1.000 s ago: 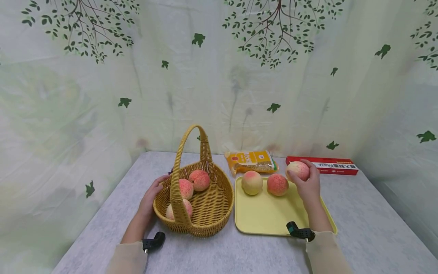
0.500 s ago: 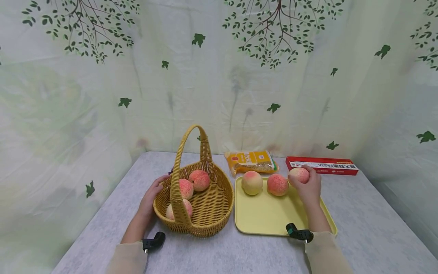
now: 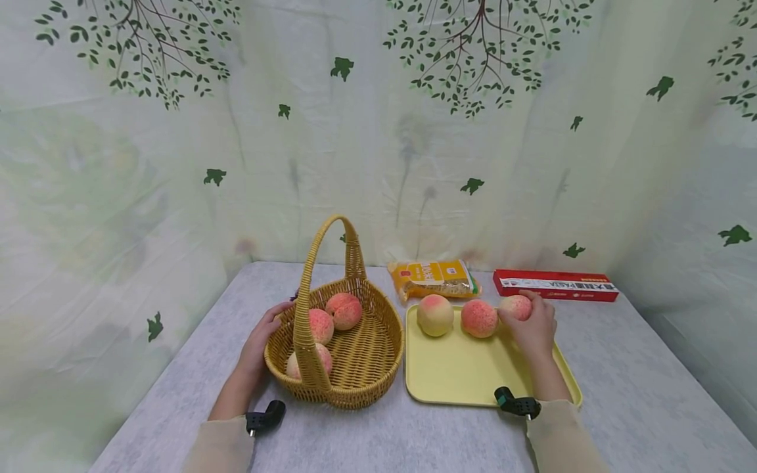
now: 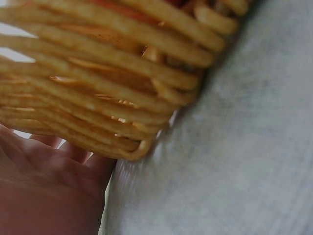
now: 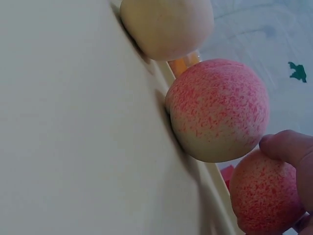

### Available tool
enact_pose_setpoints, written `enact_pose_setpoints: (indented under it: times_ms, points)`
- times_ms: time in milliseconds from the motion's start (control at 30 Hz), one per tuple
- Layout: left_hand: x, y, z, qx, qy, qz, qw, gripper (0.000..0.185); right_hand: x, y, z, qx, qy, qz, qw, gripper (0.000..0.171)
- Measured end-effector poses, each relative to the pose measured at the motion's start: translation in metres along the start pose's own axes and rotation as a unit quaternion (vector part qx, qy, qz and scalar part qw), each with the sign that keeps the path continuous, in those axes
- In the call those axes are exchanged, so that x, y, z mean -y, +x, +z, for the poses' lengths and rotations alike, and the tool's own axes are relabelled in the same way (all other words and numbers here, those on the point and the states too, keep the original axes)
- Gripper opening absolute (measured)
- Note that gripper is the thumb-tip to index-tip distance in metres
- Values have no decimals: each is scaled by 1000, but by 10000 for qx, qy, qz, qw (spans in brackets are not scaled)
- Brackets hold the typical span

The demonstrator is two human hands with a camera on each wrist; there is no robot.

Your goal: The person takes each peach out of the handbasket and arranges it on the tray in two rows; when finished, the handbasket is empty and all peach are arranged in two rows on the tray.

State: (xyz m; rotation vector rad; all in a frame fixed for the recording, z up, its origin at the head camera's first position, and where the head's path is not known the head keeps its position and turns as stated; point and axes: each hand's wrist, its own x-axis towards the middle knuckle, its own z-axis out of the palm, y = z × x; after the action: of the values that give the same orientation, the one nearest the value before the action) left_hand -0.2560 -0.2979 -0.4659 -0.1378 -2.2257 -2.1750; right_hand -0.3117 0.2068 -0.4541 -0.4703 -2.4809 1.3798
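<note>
My right hand [image 3: 532, 328] holds a pink-speckled peach [image 3: 516, 307] between thumb and fingers, low at the back right of the yellow tray [image 3: 455, 381]. In the right wrist view, the thumb lies over this peach [image 5: 266, 193]. A redder peach [image 3: 480, 318] and a pale yellow peach with a pink top [image 3: 435, 316] sit to its left along the tray's back. My left hand [image 3: 258, 345] rests against the left side of a wicker basket [image 3: 363, 397], its fingers along the outer wall [image 4: 98, 105]. Inside the basket's left half lie three peaches [image 3: 344, 311].
Behind the tray lie an orange packet of grain [image 3: 434, 279] and a long red pasta box [image 3: 556, 286]. The basket's tall handle [image 3: 309, 289] arches above its rim. A leaf-printed curtain [image 3: 378, 144] hangs behind the grey table [image 3: 355, 440].
My right hand has lowered the peach a little toward the back right of the tray, in line with the other two. The left hand and basket have stayed in place.
</note>
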Motion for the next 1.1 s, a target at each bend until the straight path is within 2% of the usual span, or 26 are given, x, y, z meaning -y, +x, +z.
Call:
enact_pose_setpoints:
  times_ms: [400,700,1100]
  points:
    - [-2,0,0,-29,3,-72,10000,43,-2,0,-3,-16,-342,50,9994,74]
    - [0,1,-1,-61,3,-87,9999,42,-6,2,-6,140,-695,101,9974,74]
    - [1,1,-1,-49,-34,-79,10000,42,-9,4,-10,359,-572,106,9977,76]
